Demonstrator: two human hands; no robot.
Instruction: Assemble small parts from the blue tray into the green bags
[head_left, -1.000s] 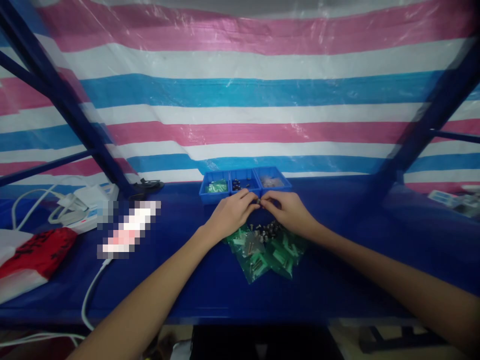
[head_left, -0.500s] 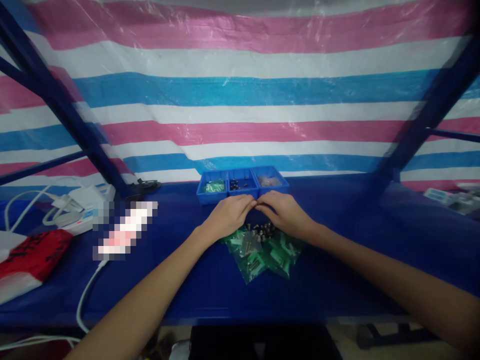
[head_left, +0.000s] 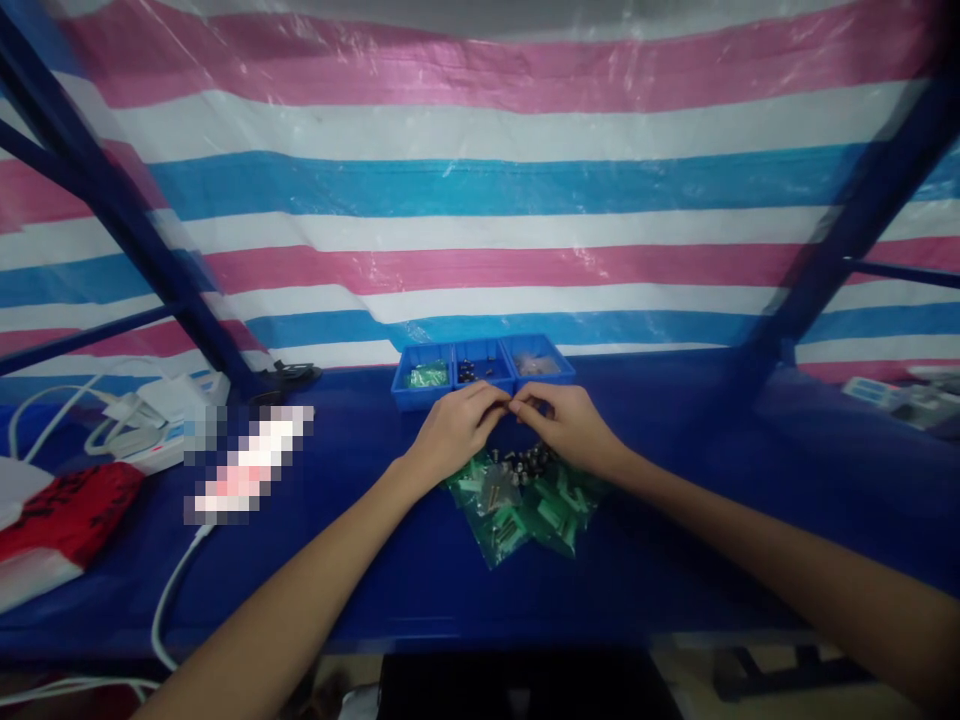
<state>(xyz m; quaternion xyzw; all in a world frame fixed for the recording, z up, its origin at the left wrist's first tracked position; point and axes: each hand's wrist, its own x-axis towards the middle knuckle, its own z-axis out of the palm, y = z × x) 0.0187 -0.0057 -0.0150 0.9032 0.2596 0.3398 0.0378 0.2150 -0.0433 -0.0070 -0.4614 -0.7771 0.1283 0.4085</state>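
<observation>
Fingertips of my left hand (head_left: pixel 459 428) and my right hand (head_left: pixel 571 425) meet in a pinch just in front of the blue bins. Whatever they hold is too small or hidden to make out. Below and between the hands lies a small heap of dark and silvery screws (head_left: pixel 525 463). Green plastic packets (head_left: pixel 551 515) with pale parts inside spread nearer to me, and a clear little bag (head_left: pixel 499 492) with brass-coloured pieces rests among them.
Behind my hands stand three joined blue bins: the left bin (head_left: pixel 399 397) with green packets, the middle bin (head_left: pixel 491 348) with dark screws, the right bin (head_left: pixel 566 370) with clear bags. A power strip (head_left: pixel 161 455), cables and a red-and-white bag (head_left: pixel 90 510) lie left.
Both hands stay at nearly the same spot. The right fingers have shifted slightly, their bend a little more open. The view has tilted a touch.
</observation>
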